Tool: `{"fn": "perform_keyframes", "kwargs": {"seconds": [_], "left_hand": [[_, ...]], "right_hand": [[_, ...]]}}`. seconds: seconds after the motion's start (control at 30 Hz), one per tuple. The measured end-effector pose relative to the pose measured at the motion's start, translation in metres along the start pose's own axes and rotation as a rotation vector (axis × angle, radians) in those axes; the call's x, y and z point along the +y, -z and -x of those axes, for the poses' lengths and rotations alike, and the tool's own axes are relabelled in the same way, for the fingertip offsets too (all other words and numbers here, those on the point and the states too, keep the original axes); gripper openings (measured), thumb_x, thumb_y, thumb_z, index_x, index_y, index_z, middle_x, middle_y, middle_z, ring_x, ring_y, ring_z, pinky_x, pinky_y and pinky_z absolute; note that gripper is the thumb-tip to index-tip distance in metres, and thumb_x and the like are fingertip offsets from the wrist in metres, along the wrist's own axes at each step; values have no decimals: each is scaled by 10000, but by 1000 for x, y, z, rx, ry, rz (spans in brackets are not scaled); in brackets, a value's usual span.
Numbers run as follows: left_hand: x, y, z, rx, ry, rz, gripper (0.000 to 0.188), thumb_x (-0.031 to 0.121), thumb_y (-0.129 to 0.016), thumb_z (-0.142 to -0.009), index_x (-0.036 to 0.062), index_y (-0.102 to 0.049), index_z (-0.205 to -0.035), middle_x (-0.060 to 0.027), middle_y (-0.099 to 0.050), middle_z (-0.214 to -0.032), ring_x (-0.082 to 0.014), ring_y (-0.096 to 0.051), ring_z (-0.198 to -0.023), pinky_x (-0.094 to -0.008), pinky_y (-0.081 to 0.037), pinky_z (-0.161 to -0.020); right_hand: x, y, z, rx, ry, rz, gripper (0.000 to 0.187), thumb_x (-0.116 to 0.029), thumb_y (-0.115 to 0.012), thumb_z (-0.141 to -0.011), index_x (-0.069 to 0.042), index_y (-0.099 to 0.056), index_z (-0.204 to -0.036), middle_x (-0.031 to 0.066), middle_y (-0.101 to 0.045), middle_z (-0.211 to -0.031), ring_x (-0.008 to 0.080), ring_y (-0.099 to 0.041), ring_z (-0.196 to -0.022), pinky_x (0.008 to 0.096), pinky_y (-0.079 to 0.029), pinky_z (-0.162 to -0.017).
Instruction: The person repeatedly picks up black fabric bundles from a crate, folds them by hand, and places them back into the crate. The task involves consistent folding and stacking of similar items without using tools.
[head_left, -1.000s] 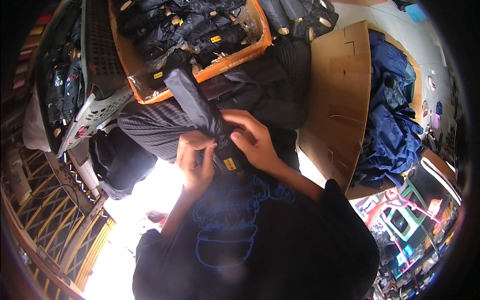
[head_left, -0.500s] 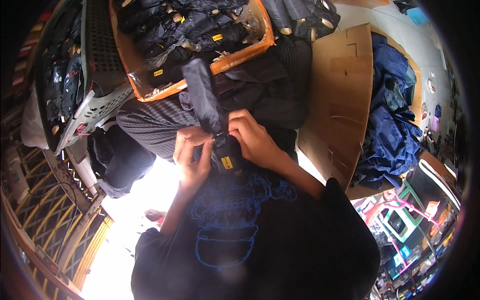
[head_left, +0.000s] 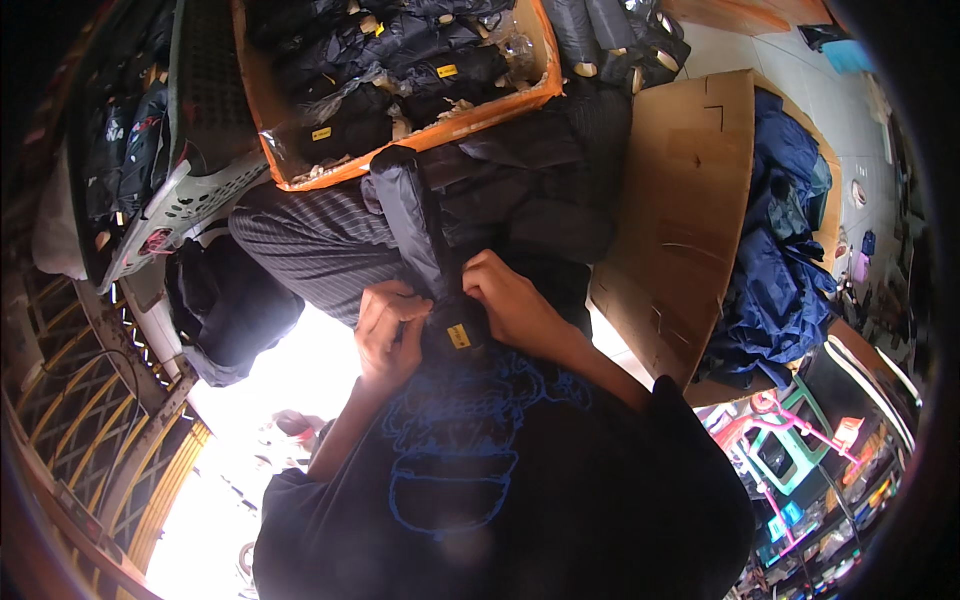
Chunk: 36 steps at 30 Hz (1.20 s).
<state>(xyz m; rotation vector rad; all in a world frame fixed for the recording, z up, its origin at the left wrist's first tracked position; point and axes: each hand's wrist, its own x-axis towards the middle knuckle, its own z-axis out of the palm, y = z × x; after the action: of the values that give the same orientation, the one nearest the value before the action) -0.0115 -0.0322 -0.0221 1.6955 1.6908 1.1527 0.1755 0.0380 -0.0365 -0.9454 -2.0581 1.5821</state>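
Note:
Between my hands is a compact black folding umbrella (head_left: 412,215) in a fabric sleeve, its long end pointing away from me over my lap. A yellow label (head_left: 458,335) shows on the dark part nearest my chest. My left hand (head_left: 388,335) is closed in a pinch on the left edge of the sleeve, just above the label. On the opposite edge, my right hand (head_left: 512,305) grips with thumb and curled fingers. What the fingertips pinch is partly hidden by black cloth on black.
Ahead stands an orange-edged box (head_left: 420,148) of black umbrellas with pale handles; more umbrellas (head_left: 600,35) lie beyond its right corner. A grey perforated basket (head_left: 185,205) is at left, above a black cloth bundle (head_left: 225,310). At right, a cardboard carton (head_left: 680,220) holds blue fabric (head_left: 780,260).
The umbrella's far end has shifted slightly nearer and stands fuller and rounder. Both hands have moved slightly down toward my chest, still gripping. The whole view has tilted a little.

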Motion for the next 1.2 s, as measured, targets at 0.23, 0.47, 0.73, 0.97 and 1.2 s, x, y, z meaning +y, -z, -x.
{"fn": "perform_keyframes", "kwargs": {"seconds": [0.23,0.47,0.73,0.97,1.2], "left_hand": [[1,-11,-21,20,-42,31,218,-98,-721,-681,22,-660,-852,-89,-584,-796,-239,-577,-806,-340,-468,-694],[-14,-1,-44,58,423,688,446,-32,-616,-834,5,-446,-1245,-95,-457,-1140,-167,-505,-990,-298,-468,-830],[-20,-23,-32,-106,313,784,534,39,-640,-879,34,-333,-1315,-142,-499,-1230,-174,-513,-1082,-291,-483,-779],[-27,-8,-42,-157,593,1485,587,246,-598,-922,15,-321,-1385,-155,-465,-1319,-235,-522,-1147,-336,-493,-876],[-4,-19,-83,104,772,1066,520,329,-593,-927,-32,-472,-1280,-182,-602,-1160,-258,-608,-1039,-354,-505,-871]], "right_hand": [[0,-18,-5,178,-385,-740,572,-148,-657,-878,-4,-362,-1348,152,-488,-1246,204,-500,-1149,319,-413,-972],[-4,-4,-30,124,-465,-1074,777,-176,-714,-834,33,-256,-1426,176,-476,-1308,216,-471,-1213,340,-390,-1015],[4,-1,-37,128,-282,-848,830,-105,-752,-771,27,-264,-1430,150,-525,-1255,198,-554,-1108,322,-480,-915],[-16,12,-41,-38,-432,-972,849,-126,-741,-774,23,-242,-1443,155,-517,-1263,218,-556,-1122,360,-462,-950],[-8,2,-56,85,-413,-576,751,-268,-725,-814,58,-345,-1373,161,-565,-1199,203,-571,-1105,329,-457,-934]]}}
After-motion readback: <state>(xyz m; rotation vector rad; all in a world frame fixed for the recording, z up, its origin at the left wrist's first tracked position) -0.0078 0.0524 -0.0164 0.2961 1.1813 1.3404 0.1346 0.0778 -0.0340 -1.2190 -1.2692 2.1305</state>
